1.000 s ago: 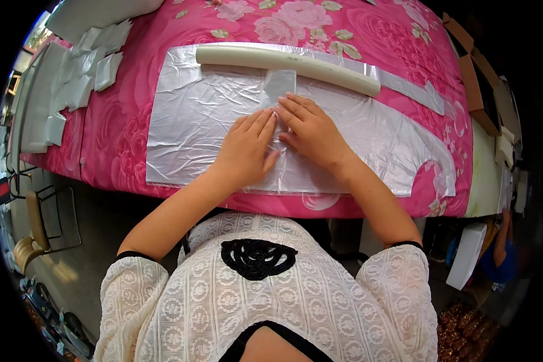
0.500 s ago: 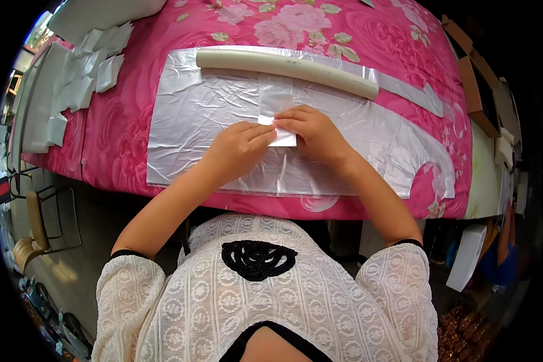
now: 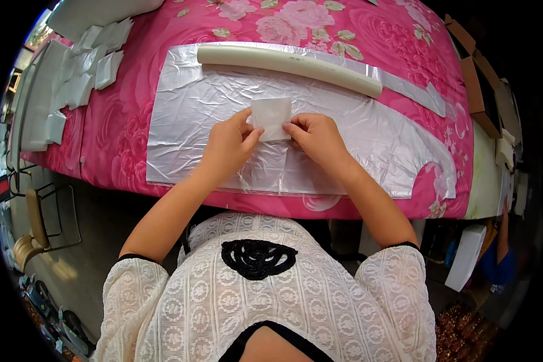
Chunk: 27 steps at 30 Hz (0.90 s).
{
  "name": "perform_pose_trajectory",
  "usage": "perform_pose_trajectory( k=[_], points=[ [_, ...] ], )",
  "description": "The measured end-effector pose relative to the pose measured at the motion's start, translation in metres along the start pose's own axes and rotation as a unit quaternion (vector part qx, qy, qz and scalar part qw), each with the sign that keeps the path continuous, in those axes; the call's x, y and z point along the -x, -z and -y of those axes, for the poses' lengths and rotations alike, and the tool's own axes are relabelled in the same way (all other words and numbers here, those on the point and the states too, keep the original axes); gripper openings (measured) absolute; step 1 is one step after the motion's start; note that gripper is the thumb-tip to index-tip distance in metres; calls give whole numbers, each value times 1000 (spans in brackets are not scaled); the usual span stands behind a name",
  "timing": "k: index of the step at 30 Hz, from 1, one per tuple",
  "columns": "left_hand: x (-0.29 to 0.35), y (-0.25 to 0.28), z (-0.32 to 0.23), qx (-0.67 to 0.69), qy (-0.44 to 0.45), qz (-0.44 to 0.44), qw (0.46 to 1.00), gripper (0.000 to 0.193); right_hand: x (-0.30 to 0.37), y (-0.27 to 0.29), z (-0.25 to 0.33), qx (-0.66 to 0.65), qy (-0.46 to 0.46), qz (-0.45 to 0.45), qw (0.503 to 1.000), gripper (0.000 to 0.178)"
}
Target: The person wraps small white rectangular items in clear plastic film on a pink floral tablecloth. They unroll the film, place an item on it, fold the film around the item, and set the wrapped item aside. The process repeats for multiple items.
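Observation:
A small whitish, translucent folded plastic square (image 3: 271,116) is held up between my two hands. My left hand (image 3: 230,137) pinches its left edge between thumb and fingers. Its right edge is in the pinch of my right hand (image 3: 315,134). Beneath both hands lies a large silvery plastic sheet (image 3: 193,133), wrinkled, with a curved cut-out at its right end. A long cream-coloured tube (image 3: 283,65) rests across the sheet's far side, beyond my hands.
Several folded white plastic pieces (image 3: 81,69) lie on a pale board at the far left. A clear plastic strip (image 3: 413,92) extends right of the tube. Pink floral cloth (image 3: 127,114) covers the table. Brown cardboard boxes (image 3: 478,90) stand at right; a chair (image 3: 36,223) stands lower left.
The plastic piece was flat on the sheet under my fingers. Now it is lifted as a square, and my hands have moved apart to its two sides.

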<state>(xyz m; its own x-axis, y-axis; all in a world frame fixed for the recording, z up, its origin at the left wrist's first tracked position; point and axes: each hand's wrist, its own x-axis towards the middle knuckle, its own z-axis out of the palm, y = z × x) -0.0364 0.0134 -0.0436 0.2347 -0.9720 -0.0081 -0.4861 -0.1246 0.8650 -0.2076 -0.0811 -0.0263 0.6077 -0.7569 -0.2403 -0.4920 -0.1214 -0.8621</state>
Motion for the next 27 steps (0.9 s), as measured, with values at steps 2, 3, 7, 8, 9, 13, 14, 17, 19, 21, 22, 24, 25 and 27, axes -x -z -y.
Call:
perform_pose_trajectory(
  k=[2,3,7,8,9,13,14,17,19,21,22,24,25,27],
  points=[
    [-14,2,-3,17,55,-6,998,53,-10,6,12,-5,-69,12,998,23],
    [-20,5,-7,17,81,2,997,55,-17,8,12,-13,-91,29,995,24],
    [-21,5,-4,-114,15,-33,993,61,-31,12,10,-38,-149,85,984,24],
    [-17,3,-5,-171,-78,-51,981,62,-33,12,10,-42,-157,96,982,24],
    [-14,-1,-8,-228,-173,-73,955,62,-38,12,7,-40,-153,97,983,24],
    [0,-25,-7,-340,-194,40,919,80,-33,10,3,-35,-143,90,985,25],
    [0,-26,-4,-340,-195,40,919,83,-32,10,4,-30,-132,80,988,24],
    [2,-28,-1,-340,-199,46,918,88,-23,9,9,92,-79,45,992,21],
    [2,-25,-3,-347,-194,45,916,89,-16,8,21,244,-31,13,969,24],
    [4,-23,0,-328,-200,16,923,83,-9,12,33,424,24,-32,905,33],
    [6,-21,1,-319,-204,-1,926,80,-9,11,35,412,82,-36,907,37],
    [22,-12,2,-172,-199,-7,965,73,-12,9,33,382,203,-46,900,46],
    [31,-3,3,-107,-202,-16,973,70,-17,4,29,386,270,-37,881,49],
    [60,18,2,35,-129,25,991,45,-38,-13,21,380,355,-20,854,56]
  ],
)
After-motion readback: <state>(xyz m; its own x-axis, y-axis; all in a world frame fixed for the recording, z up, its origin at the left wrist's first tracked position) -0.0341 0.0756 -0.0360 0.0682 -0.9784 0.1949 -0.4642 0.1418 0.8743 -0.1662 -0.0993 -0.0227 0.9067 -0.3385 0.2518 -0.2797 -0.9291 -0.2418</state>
